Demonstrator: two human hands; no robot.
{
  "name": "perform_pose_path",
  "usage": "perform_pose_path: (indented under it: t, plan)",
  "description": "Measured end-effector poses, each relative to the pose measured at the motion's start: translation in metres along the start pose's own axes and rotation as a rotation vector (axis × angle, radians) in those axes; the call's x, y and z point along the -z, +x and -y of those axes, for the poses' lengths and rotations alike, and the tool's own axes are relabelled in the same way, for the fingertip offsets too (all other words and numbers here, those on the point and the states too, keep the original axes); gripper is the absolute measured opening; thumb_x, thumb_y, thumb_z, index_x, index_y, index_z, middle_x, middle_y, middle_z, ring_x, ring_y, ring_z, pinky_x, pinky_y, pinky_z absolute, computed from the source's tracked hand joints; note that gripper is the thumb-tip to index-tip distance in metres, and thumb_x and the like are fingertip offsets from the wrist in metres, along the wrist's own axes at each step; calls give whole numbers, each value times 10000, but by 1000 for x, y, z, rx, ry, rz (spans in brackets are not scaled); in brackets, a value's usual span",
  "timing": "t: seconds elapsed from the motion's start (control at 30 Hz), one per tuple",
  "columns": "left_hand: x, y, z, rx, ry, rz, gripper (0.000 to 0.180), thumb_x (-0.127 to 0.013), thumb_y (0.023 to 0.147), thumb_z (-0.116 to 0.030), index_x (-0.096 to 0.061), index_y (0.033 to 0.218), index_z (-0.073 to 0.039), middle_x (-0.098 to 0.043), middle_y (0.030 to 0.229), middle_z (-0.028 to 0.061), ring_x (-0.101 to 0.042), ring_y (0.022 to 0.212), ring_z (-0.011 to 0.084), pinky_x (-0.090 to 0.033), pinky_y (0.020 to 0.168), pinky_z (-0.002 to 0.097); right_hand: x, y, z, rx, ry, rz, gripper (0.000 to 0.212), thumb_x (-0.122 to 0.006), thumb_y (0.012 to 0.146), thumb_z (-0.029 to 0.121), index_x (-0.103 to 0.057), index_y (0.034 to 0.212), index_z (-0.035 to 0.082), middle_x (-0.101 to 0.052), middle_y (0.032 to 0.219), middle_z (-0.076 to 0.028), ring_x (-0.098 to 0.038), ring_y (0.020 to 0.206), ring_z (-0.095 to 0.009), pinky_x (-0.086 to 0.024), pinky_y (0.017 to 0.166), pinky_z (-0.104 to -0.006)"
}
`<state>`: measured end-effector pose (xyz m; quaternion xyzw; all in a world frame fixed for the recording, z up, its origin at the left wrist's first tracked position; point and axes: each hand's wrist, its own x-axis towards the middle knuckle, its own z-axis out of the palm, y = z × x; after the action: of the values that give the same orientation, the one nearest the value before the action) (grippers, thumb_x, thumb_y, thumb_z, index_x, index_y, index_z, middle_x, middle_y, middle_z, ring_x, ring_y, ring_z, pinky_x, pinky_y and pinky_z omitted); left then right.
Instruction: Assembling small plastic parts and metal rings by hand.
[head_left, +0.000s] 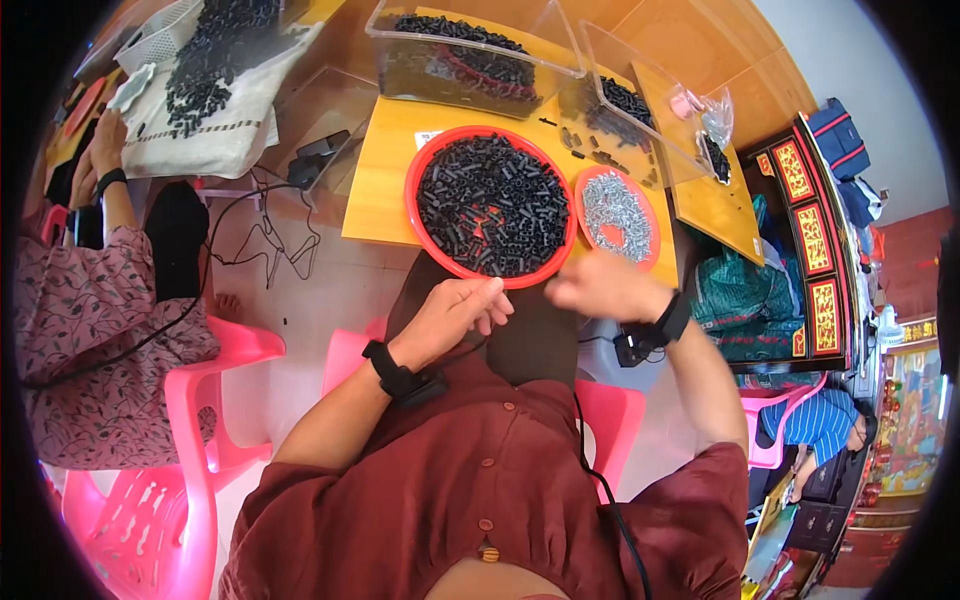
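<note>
A round red tray (413, 190) full of short black tubular pieces (490, 190) overhangs the table's near edge. Just below its near rim is my left hand (462, 316), thumb and fingers pinched together; whatever they hold is too small or hidden to make out. My right hand (607, 286) is smeared by motion near the tray's right side, in front of a smaller red plate (650, 212). That plate holds many small silvery metal pieces (612, 205), screw-like in look. The right hand's fingers are too blurred to read.
Clear plastic bins (470, 70) with black pieces stand at the back of the yellow table (375, 190). Loose dark pieces lie beside the plate. At the left, another person (110, 330) sits on a pink chair (190, 430). Cables (270, 235) trail on the floor.
</note>
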<state>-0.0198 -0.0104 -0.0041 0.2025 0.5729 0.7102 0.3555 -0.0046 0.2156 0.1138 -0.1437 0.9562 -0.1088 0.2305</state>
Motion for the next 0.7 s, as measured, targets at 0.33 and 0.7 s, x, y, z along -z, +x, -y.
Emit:
perform_pose_path:
  t: [0.33, 0.7]
  plan:
    - [-1, 2, -1, 21, 8, 24, 434, -412, 1017, -382, -678, 912, -56, -658, 806, 2, -547, 682, 61, -410, 617, 207, 36, 5, -90, -337, 11, -795, 334, -675, 827, 398, -703, 861, 67, -636, 642, -136, -632, 616, -302, -474, 578, -406]
    - [-1, 1, -2, 33, 16, 12, 398, -419, 1020, -341, -669, 933, -44, -666, 818, 18, -561, 675, 66, -416, 615, 205, -14, -11, -136, -545, -84, -598, 106, -629, 761, 148, -708, 828, 125, -672, 786, -176, -654, 801, -363, -517, 709, -453]
